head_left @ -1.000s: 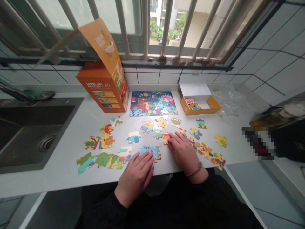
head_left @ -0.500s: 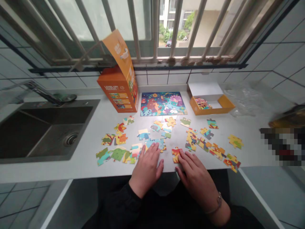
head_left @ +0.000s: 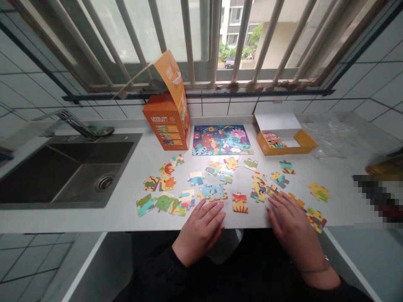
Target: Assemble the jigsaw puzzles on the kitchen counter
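My left hand rests with its fingers stretched out at the front of the counter. Its fingertips lie just below a joined blue elephant-like puzzle section. My right hand is open, its fingertips on or right above puzzle pieces at the right, partly covering them. Between the hands lies a red and yellow puzzle piece, with neither hand on it. A green puzzle piece lies with several others at the left. A yellow and green piece sits alone at far right.
Behind the pieces lies a finished dark-blue puzzle. An orange puzzle box stands at its left, an open yellow box at its right. A sink is on the left; clear plastic wrap lies at back right.
My right hand has left the red and yellow piece and moved right to other pieces. My left hand has drawn back slightly, uncovering more of the blue section. The camera view has shifted.
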The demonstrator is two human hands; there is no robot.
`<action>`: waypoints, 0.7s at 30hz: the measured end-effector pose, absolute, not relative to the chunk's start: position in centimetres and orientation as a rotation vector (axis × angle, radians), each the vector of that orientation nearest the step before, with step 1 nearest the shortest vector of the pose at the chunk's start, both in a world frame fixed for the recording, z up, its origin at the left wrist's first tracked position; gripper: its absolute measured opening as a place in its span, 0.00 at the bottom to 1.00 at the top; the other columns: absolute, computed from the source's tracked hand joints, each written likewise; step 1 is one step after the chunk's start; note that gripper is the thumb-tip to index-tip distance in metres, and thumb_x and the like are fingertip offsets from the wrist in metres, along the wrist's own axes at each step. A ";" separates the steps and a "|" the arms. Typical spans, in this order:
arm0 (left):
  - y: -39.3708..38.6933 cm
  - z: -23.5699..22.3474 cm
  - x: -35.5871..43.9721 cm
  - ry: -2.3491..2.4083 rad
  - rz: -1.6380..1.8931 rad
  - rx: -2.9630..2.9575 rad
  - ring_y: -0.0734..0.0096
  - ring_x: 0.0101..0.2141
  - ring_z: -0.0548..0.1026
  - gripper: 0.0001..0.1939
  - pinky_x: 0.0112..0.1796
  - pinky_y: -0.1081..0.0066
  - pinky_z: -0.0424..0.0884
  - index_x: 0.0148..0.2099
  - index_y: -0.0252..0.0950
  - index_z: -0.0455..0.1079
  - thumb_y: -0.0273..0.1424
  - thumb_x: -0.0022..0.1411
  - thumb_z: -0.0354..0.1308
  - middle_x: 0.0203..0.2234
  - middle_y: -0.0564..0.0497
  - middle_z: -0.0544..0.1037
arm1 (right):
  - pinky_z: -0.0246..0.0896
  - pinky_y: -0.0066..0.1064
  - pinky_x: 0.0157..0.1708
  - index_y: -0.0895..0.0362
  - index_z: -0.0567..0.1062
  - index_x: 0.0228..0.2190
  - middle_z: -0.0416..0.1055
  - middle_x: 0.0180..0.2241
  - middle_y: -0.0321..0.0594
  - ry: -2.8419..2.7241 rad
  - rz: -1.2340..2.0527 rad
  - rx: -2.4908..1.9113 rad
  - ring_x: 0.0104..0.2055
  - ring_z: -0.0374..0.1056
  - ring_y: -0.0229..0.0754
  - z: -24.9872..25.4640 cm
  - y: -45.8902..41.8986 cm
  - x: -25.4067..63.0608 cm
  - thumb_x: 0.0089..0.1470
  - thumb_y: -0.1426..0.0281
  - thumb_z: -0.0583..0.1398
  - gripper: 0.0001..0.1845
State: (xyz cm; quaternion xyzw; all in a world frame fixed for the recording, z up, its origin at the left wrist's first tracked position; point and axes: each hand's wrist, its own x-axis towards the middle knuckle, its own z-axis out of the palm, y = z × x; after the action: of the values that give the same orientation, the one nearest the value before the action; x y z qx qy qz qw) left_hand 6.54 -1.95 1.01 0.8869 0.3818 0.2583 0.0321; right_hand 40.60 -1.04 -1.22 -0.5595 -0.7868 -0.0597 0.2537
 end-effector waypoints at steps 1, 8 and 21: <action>-1.7 1.3 6.0 1.232 0.854 2.690 0.53 0.64 0.76 0.20 0.67 0.45 0.70 0.65 0.40 0.72 0.27 0.75 0.57 0.64 0.42 0.79 | 0.65 0.65 0.67 0.59 0.77 0.58 0.78 0.60 0.58 -2.114 -0.209 -1.546 0.68 0.68 0.65 -1.1 -0.8 42.2 0.73 0.61 0.56 0.21; 5.8 4.2 -2.4 2.218 0.545 2.286 0.39 0.55 0.77 0.19 0.59 0.42 0.70 0.57 0.30 0.75 0.36 0.77 0.49 0.53 0.30 0.80 | 0.68 0.64 0.65 0.57 0.81 0.52 0.81 0.54 0.56 -2.077 -0.239 -1.547 0.62 0.73 0.64 -0.1 -1.0 46.0 0.72 0.59 0.56 0.20; 16.0 5.4 -6.8 2.251 0.160 1.868 0.43 0.42 0.79 0.25 0.45 0.57 0.73 0.40 0.36 0.76 0.48 0.49 0.74 0.39 0.38 0.80 | 0.70 0.58 0.67 0.52 0.71 0.69 0.74 0.67 0.49 -2.331 0.089 -1.302 0.69 0.69 0.59 0.0 -2.0 33.1 0.70 0.67 0.62 0.28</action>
State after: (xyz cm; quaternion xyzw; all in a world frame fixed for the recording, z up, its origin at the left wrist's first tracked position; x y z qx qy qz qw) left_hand -6.80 16.00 5.39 0.6340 0.7641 0.0542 0.1061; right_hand 33.11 -2.01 -0.02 -0.4738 -0.8487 0.0325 0.2328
